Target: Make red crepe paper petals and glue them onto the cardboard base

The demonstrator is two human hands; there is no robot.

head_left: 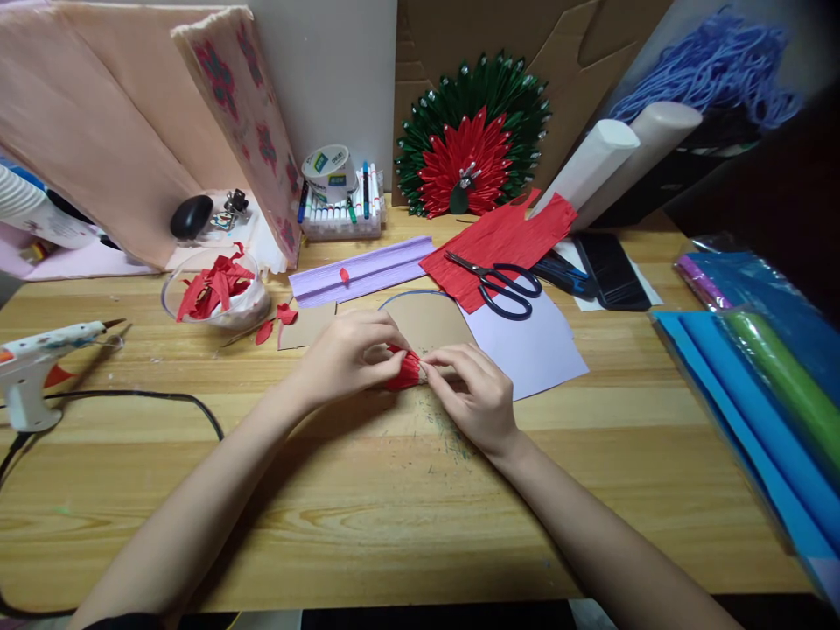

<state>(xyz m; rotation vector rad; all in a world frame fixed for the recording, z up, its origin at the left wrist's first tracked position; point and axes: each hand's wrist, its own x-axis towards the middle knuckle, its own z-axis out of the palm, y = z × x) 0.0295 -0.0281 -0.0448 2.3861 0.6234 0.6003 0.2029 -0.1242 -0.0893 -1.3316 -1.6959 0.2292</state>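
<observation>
Both hands meet at the middle of the wooden table (pixel 367 516). My left hand (pixel 351 354) is closed round a small bundle of red crepe paper (pixel 403 372). My right hand (pixel 476 394) pinches the same bundle from the right, fingertips pressed on its end. Just behind the hands lies a brown cardboard piece (pixel 426 319) with a rounded top. A red crepe sheet (pixel 502 236) and black-handled scissors (pixel 499 282) lie further back.
A glue gun (pixel 39 359) with a black cord rests at the left edge. A clear bowl (pixel 216 297) holds red paper scraps. Lilac crepe paper (pixel 360 271), a marker box (pixel 341 214), a red-green paper fan ornament (pixel 469 140) and coloured paper rolls (pixel 774 376) surround the work area.
</observation>
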